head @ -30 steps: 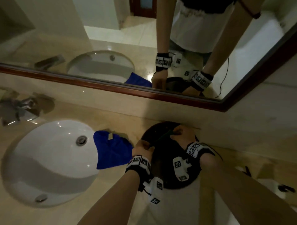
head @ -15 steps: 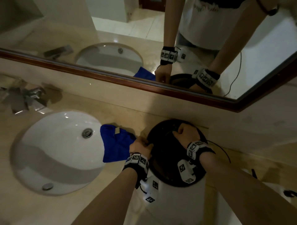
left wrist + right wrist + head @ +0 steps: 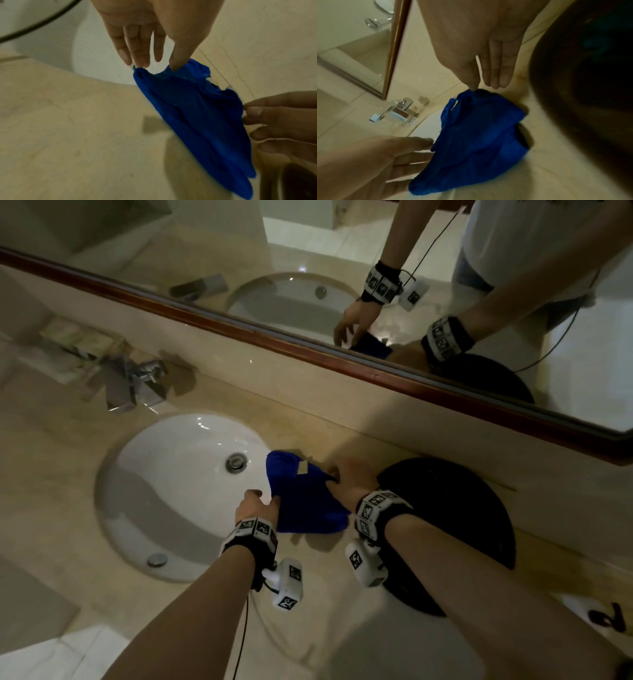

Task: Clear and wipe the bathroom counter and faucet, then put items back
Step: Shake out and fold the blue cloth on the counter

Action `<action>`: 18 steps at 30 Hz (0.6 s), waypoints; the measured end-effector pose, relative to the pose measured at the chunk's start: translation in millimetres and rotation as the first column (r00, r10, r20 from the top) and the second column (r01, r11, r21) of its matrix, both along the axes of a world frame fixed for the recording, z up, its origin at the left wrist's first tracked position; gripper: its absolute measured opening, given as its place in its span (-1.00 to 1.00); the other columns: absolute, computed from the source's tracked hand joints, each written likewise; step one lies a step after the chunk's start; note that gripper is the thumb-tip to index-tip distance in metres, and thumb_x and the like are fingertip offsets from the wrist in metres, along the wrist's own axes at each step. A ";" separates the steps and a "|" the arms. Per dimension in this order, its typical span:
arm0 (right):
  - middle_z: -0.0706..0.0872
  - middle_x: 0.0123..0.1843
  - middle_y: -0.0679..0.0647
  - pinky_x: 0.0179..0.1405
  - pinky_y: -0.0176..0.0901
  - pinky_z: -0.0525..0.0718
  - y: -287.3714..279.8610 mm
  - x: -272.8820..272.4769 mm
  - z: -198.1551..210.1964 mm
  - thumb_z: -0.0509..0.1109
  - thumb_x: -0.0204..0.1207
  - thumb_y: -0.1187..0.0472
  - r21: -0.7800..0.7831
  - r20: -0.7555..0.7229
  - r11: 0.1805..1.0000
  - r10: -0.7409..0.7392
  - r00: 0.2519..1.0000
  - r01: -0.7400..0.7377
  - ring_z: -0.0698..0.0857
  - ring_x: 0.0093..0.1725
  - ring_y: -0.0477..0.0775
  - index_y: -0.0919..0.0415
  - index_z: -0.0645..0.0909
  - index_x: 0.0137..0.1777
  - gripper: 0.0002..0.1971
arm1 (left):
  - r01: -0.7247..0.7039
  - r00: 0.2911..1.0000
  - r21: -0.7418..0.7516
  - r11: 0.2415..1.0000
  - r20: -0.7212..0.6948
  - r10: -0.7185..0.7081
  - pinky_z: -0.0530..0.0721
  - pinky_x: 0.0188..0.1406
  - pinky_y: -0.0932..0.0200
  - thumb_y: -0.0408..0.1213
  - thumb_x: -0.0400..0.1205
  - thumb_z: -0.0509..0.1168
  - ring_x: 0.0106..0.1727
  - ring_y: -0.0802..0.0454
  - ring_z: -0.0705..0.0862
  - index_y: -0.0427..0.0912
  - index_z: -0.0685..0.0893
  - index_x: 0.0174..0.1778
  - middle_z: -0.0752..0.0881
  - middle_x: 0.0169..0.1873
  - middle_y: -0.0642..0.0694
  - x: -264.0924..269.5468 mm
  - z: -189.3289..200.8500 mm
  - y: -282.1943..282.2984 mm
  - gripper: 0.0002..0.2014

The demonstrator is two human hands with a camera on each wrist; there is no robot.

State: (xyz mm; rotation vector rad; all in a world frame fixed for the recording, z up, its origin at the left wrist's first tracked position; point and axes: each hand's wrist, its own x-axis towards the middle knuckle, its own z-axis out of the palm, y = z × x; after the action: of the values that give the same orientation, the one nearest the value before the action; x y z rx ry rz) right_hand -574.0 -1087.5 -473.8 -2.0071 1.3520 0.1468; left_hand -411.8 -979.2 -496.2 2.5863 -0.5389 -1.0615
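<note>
— How far along does this look?

— Early in the wiping, I'd judge. The blue cloth [image 3: 305, 496] lies on the counter [image 3: 349, 426] at the right rim of the sink [image 3: 178, 494], one corner hanging over the basin. Both hands are only now taking it up.

— What are the hands doing?

— The right hand [image 3: 349, 484] pinches the far corner of the cloth between thumb and forefinger, its other fingers straight. The left hand [image 3: 257, 506] is at the near-left edge — its fingers [image 3: 135, 54] are nearly straight and touch the fabric, the thumb lying on top. A loose contact, not a firm grasp, as far as the left wrist view shows.

— And the clearing?

— Seems done. The counter around the basin carries nothing but the cloth. A round black tray [image 3: 452, 525] sits just right of the cloth, too dark to tell what it holds.

— What is left?

— Most of it, by my reading: wiping the counter, then the faucet [image 3: 137, 385] at the far left, then putting the items back. I can't tell from the surface whether any of it has been wiped.
</note>
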 end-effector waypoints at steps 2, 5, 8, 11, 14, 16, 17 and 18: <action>0.56 0.31 0.10 0.13 -0.06 0.59 -1.1 9.0 -7.4 0.41 0.54 0.06 0.015 0.010 1.000 0.024 1.000 -0.024 0.60 0.24 0.16 0.15 0.53 0.32 -0.62 | -0.052 0.996 0.019 0.998 -0.078 0.054 0.55 0.23 -0.01 -0.03 0.62 0.31 0.32 -0.25 0.58 -0.18 0.41 0.48 0.59 0.34 -0.24 2.3 -5.1 -5.7 -0.46; 0.64 0.21 0.11 0.01 -0.06 0.63 -1.5 17.1 -15.4 0.42 0.52 0.06 0.042 -0.021 0.998 0.046 0.999 -0.045 0.66 0.11 0.16 0.15 0.53 0.25 -0.66 | -0.105 0.988 -0.004 0.994 -0.114 0.104 0.60 0.17 -0.02 -0.06 0.61 0.34 0.26 -0.28 0.62 -0.15 0.46 0.44 0.63 0.29 -0.27 3.9 -9.1 -12.9 -0.49; 0.72 0.11 0.13 -0.08 -0.07 0.67 1.4 19.5 -14.9 0.34 0.53 0.13 0.062 -0.024 0.998 -0.001 1.000 0.003 0.70 -0.01 0.17 0.13 0.58 0.15 -0.78 | -0.131 0.986 -0.035 0.991 -0.107 0.126 0.62 0.09 0.00 -0.13 0.59 0.38 0.20 -0.27 0.65 -0.15 0.54 0.38 0.67 0.22 -0.26 6.0 -9.0 -14.7 -0.56; 0.71 0.20 0.14 -0.06 -0.15 0.57 3.5 17.2 -8.9 0.31 0.58 0.17 0.119 0.024 0.990 -0.082 0.996 0.079 0.69 0.14 0.19 0.15 0.59 0.29 -0.71 | -0.170 0.979 -0.083 0.982 -0.127 0.159 0.65 0.07 0.03 -0.18 0.56 0.41 0.14 -0.24 0.68 -0.15 0.56 0.33 0.70 0.18 -0.23 5.7 -2.7 -10.5 -0.58; 0.72 0.18 0.12 0.01 -0.13 0.60 7.6 13.6 1.4 0.33 0.58 0.15 0.210 0.120 0.959 -0.219 0.968 0.191 0.68 0.16 0.19 0.12 0.61 0.33 -0.67 | -0.192 0.976 -0.129 0.973 -0.130 0.175 0.68 0.09 0.01 -0.23 0.54 0.43 0.12 -0.19 0.70 -0.14 0.53 0.30 0.73 0.14 -0.18 2.8 6.0 -1.4 -0.58; 0.74 0.08 0.16 0.00 -0.07 0.65 13.6 13.7 8.0 0.39 0.54 0.18 0.307 0.206 0.920 -0.312 0.927 0.241 0.70 0.06 0.19 0.16 0.68 0.24 -0.72 | -0.162 0.984 -0.147 0.976 -0.095 0.149 0.66 0.07 0.03 -0.24 0.54 0.41 0.14 -0.17 0.69 -0.15 0.51 0.31 0.72 0.15 -0.17 0.0 13.6 6.8 -0.57; 0.75 0.04 0.21 0.00 -0.02 0.67 19.3 14.5 14.6 0.43 0.52 0.21 0.347 0.234 0.902 -0.347 0.908 0.255 0.70 0.01 0.21 0.22 0.69 0.16 -0.76 | -0.138 0.989 -0.163 0.977 -0.072 0.128 0.64 0.03 0.07 -0.23 0.54 0.41 0.15 -0.16 0.68 -0.16 0.50 0.32 0.69 0.16 -0.16 -1.4 17.7 11.5 -0.56; 0.75 0.00 0.26 0.04 0.04 0.69 24.8 15.1 20.2 0.47 0.47 0.22 0.375 0.260 0.889 -0.373 0.891 0.263 0.71 -0.02 0.24 0.29 0.70 0.08 -0.78 | -0.116 0.993 -0.183 0.976 -0.055 0.108 0.60 -0.02 0.11 -0.22 0.54 0.41 0.15 -0.14 0.67 -0.16 0.52 0.32 0.67 0.16 -0.15 -3.1 23.1 16.3 -0.57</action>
State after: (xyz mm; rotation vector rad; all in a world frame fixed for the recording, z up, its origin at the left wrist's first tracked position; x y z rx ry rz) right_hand -558.8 -1062.7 -453.6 -1.4287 1.3231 -0.1046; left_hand -414.9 -962.9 -473.1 2.3947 -0.4521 -0.9798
